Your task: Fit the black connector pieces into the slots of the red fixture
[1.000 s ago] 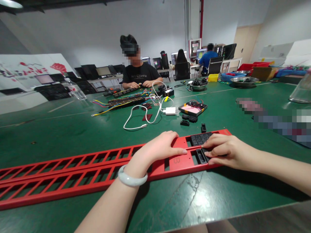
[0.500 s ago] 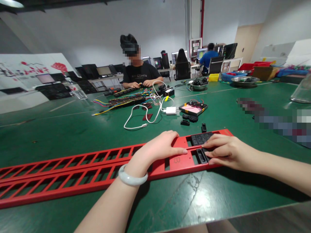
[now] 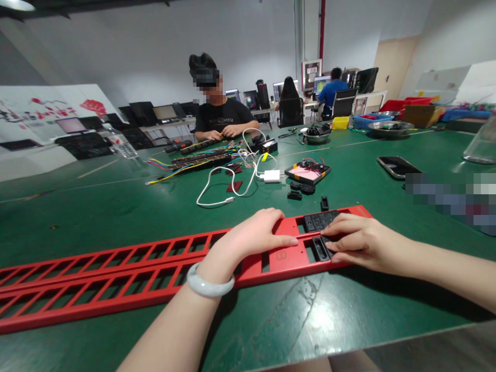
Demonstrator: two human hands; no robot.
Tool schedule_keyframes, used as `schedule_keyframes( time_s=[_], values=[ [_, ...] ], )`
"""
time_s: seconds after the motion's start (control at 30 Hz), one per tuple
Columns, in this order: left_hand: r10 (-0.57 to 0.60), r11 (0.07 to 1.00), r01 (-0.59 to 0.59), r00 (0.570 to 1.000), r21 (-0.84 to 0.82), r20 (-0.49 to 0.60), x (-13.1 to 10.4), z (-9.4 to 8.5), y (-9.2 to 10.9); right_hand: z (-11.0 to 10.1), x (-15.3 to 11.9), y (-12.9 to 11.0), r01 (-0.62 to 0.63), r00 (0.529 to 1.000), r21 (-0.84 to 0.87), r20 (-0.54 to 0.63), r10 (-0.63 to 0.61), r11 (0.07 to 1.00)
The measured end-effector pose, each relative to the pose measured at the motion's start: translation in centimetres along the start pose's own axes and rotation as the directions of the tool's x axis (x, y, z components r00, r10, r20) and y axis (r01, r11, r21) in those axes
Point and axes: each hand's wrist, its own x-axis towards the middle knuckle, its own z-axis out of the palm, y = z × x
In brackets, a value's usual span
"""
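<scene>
A long red frame (image 3: pixel 284 263) with two rows of rectangular slots lies across the table, running off the left edge. My left hand (image 3: pixel 258 235) rests flat across its upper part, fingers extended over the far edge, thumb pointing right. Over the right end, my right hand (image 3: pixel 358 240) has its fingers closed on a black rectangular plastic piece (image 3: pixel 327 246) in the near row, partly hidden by the fingertips. Just left of that sits another hollow black piece (image 3: pixel 319 249). Several black pieces (image 3: pixel 315 222) fill the far row's slots beside my fingers.
Loose black pieces (image 3: pixel 294 196) lie beyond the frame, near a black tray (image 3: pixel 308 171) with wires. A white charger (image 3: pixel 271 176) with cable, a wire bundle (image 3: pixel 209 159) and a phone (image 3: pixel 399 167) are on the green table (image 3: pixel 116 201). A person (image 3: pixel 222 116) sits opposite, handling something small.
Both my hands stay nearly where they were on the red frame. The view has shifted very slightly. Across the table, the other person's hands have moved a little.
</scene>
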Motion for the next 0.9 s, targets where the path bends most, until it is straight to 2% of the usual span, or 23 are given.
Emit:
schedule_keyframes(
  time_s=[0.27, 0.6, 0.9],
  values=[
    [0.017, 1.000, -0.017, 1.000, 0.013, 0.001, 0.03, -0.02, -0.14, 0.18, -0.05, 0.27, 0.055, 0.998, -0.006, -0.020, -0.055, 0.998],
    [0.031, 0.999, -0.030, 1.000, 0.009, -0.006, -0.03, 0.07, -0.23, 0.26, -0.06, 0.51, 0.026, 0.999, 0.057, -0.044, -0.024, 0.998],
    [0.003, 1.000, -0.003, 1.000, -0.003, 0.000, -0.03, 0.01, -0.03, 0.65, -0.14, 0.58, 0.052, 0.994, 0.020, -0.093, -0.050, 0.998]
  ],
)
